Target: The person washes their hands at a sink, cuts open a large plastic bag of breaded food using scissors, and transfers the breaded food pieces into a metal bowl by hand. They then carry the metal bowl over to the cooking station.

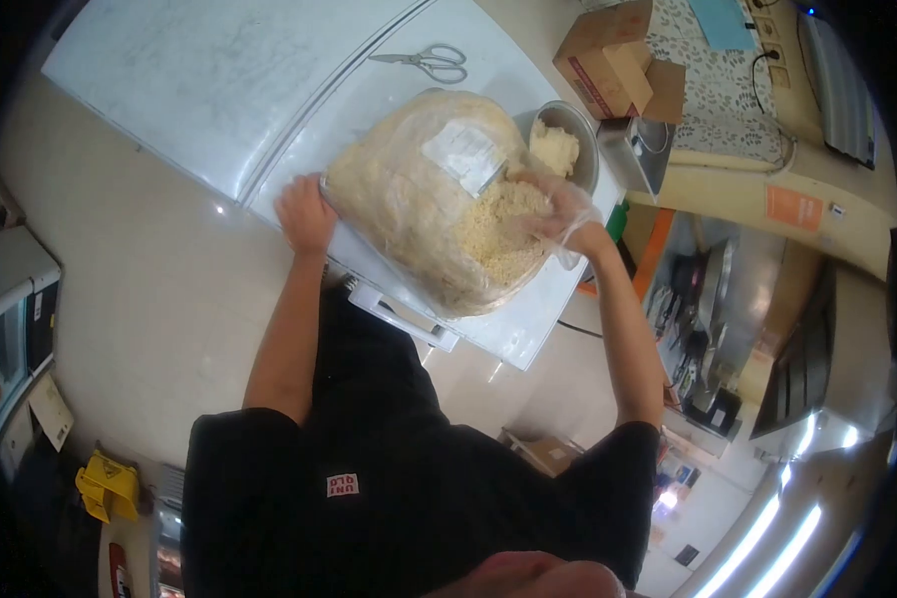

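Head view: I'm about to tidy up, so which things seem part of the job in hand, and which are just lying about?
Part of the job:
plastic bag
pale crumbs, with the right hand among them
metal bowl beside the bag, probably

Apparently just lying about:
scissors
cardboard box
yellow plastic object

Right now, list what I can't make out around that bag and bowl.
All in the head view:
Right hand: blur hides whether its grip holds any crumbly contents.
White label: any print is too small and blurred to read.
Bowl: bottom hidden by the pale lump.
Bag: underside hidden by its own bulk.
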A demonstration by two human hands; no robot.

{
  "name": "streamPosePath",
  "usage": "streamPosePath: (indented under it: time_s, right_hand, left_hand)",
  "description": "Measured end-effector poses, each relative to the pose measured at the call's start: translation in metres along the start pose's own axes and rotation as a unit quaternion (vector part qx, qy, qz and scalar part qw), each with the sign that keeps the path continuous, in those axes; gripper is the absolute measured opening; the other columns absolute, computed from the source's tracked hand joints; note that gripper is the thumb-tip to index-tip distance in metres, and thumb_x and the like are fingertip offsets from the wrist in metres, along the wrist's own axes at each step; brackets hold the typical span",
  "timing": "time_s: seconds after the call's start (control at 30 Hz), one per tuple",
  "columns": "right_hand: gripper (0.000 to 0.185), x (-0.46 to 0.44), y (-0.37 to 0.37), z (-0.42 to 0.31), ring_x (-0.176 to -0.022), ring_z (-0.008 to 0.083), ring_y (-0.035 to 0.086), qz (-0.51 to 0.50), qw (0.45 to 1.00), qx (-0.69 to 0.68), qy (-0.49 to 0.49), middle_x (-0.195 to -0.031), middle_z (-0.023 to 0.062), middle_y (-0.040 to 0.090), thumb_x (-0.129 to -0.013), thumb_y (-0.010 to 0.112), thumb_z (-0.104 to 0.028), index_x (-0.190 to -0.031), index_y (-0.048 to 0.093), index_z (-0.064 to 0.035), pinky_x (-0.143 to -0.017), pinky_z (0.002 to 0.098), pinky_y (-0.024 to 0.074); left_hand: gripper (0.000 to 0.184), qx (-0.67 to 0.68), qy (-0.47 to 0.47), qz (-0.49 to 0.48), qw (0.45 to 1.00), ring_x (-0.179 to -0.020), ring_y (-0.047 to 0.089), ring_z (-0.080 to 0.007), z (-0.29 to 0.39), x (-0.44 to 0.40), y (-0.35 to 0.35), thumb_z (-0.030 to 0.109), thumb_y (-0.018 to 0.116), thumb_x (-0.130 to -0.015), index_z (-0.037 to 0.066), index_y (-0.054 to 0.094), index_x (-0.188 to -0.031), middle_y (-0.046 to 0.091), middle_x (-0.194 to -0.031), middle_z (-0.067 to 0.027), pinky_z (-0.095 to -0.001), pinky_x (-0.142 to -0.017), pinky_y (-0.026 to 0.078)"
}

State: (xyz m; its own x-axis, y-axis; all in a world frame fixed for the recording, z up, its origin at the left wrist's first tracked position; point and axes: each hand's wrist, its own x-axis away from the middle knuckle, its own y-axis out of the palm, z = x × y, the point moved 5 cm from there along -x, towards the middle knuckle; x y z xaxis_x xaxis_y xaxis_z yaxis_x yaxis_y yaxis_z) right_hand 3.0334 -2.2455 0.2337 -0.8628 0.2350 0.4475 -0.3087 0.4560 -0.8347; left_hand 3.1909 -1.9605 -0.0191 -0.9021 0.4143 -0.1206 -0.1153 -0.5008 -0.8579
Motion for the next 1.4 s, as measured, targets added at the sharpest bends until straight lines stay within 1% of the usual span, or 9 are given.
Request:
streamPosePath:
  time_s: [0.1, 0.4, 0.63, 0.87, 0.93, 1.03, 1.17, 1.27, 1.4]
  right_hand:
    - [0.056, 0.0, 0.002, 0.011, -0.114, 0.0337, 0.063, 0.022, 0.992, -0.121, 0.031, -0.124, 0.0143, 0.066, -0.082, 0.079, -0.031, -0.131, 0.059, -0.0132, -0.1, 0.0402, 0.0469]
    - [0.055, 0.02, 0.017, 0.007, -0.11, 0.0381, 0.063, 0.053, 0.988, -0.085, 0.12, -0.114, 0.0239, 0.066, -0.084, 0.075, -0.026, -0.132, 0.052, -0.0118, -0.094, 0.0424, 0.0479]
    - [0.053, 0.039, 0.009, 0.009, -0.106, 0.0232, 0.06, 0.144, 0.933, -0.305, 0.125, -0.117, 0.0099, 0.061, -0.076, 0.073, -0.004, -0.124, 0.054, -0.0133, -0.092, 0.0338, 0.0481]
    - [0.048, 0.053, -0.078, 0.052, -0.117, 0.0197, 0.058, 0.244, 0.885, -0.373, 0.136, -0.124, 0.0063, 0.062, -0.081, 0.071, -0.002, -0.126, 0.056, -0.0114, -0.097, 0.0342, 0.0497]
    - [0.051, 0.04, -0.102, 0.077, -0.115, 0.0256, 0.063, 0.261, 0.919, -0.238, 0.176, -0.127, 0.0109, 0.063, -0.084, 0.074, -0.01, -0.132, 0.055, -0.0103, -0.096, 0.0375, 0.0515]
    - [0.051, 0.016, -0.117, 0.107, -0.113, 0.0316, 0.065, 0.297, 0.917, 0.225, 0.143, -0.128, 0.0156, 0.064, -0.085, 0.077, -0.019, -0.132, 0.059, -0.01, -0.098, 0.0406, 0.051]
    - [0.037, 0.015, -0.088, 0.072, -0.121, 0.03, 0.06, 0.181, 0.98, 0.083, 0.024, -0.128, 0.012, 0.066, -0.091, 0.072, -0.034, -0.121, 0.068, -0.0125, -0.105, 0.0425, 0.0457]
    - [0.03, 0.015, -0.043, 0.012, -0.119, 0.0296, 0.061, 0.02, 0.985, 0.149, -0.082, -0.126, 0.0111, 0.066, -0.094, 0.067, -0.03, -0.119, 0.069, -0.0124, -0.105, 0.0418, 0.0458]
    - [0.034, -0.016, -0.004, -0.019, -0.12, 0.0298, 0.06, -0.187, 0.951, 0.234, 0.079, -0.13, 0.0146, 0.064, -0.092, 0.066, -0.029, -0.119, 0.07, -0.0078, -0.107, 0.0397, 0.0445]
  left_hand:
    - [0.029, 0.0, -0.001, 0.003, 1.0, -0.103, 0.055, -0.0294, -0.001, -0.001, 0.003, 0.021, 0.058, -0.085, 0.015, 0.063, -0.113, 0.06, -0.106, -0.0064, -0.0471, -0.092, 0.039]
    - [0.032, 0.002, -0.017, -0.001, 1.0, -0.107, 0.055, -0.0324, -0.001, -0.001, 0.006, 0.021, 0.057, -0.086, 0.013, 0.063, -0.116, 0.061, -0.108, -0.0089, -0.0495, -0.098, 0.037]
    - [0.033, -0.007, -0.02, -0.019, 1.0, -0.11, 0.054, -0.0317, -0.002, 0.0, 0.008, 0.021, 0.057, -0.085, 0.012, 0.063, -0.117, 0.06, -0.111, -0.0092, -0.0486, -0.099, 0.037]
    - [0.03, -0.013, -0.017, -0.001, 1.0, -0.108, 0.054, -0.0324, -0.002, 0.0, 0.008, 0.021, 0.055, -0.087, 0.013, 0.064, -0.114, 0.06, -0.11, -0.0095, -0.0497, -0.099, 0.037]
    - [0.031, -0.006, -0.018, 0.001, 1.0, -0.106, 0.055, -0.0322, -0.002, -0.001, 0.009, 0.021, 0.055, -0.086, 0.013, 0.064, -0.115, 0.06, -0.109, -0.0091, -0.0491, -0.097, 0.037]
    - [0.03, -0.002, -0.007, 0.009, 1.0, -0.104, 0.055, -0.0316, 0.002, 0.001, 0.004, 0.021, 0.056, -0.086, 0.013, 0.064, -0.114, 0.06, -0.107, -0.0085, -0.0484, -0.094, 0.038]
    - [0.029, -0.016, -0.011, 0.004, 1.0, -0.103, 0.055, -0.0313, 0.0, -0.001, 0.006, 0.021, 0.057, -0.085, 0.013, 0.063, -0.113, 0.06, -0.105, -0.0086, -0.048, -0.094, 0.038]
    - [0.029, -0.003, -0.014, 0.008, 1.0, -0.102, 0.055, -0.0312, 0.0, -0.001, 0.006, 0.02, 0.058, -0.084, 0.013, 0.064, -0.112, 0.06, -0.105, -0.0085, -0.0478, -0.094, 0.038]
    - [0.03, 0.002, -0.009, 0.008, 1.0, -0.103, 0.055, -0.0306, 0.0, 0.0, 0.006, 0.019, 0.058, -0.084, 0.012, 0.063, -0.113, 0.06, -0.105, -0.0081, -0.0468, -0.093, 0.038]
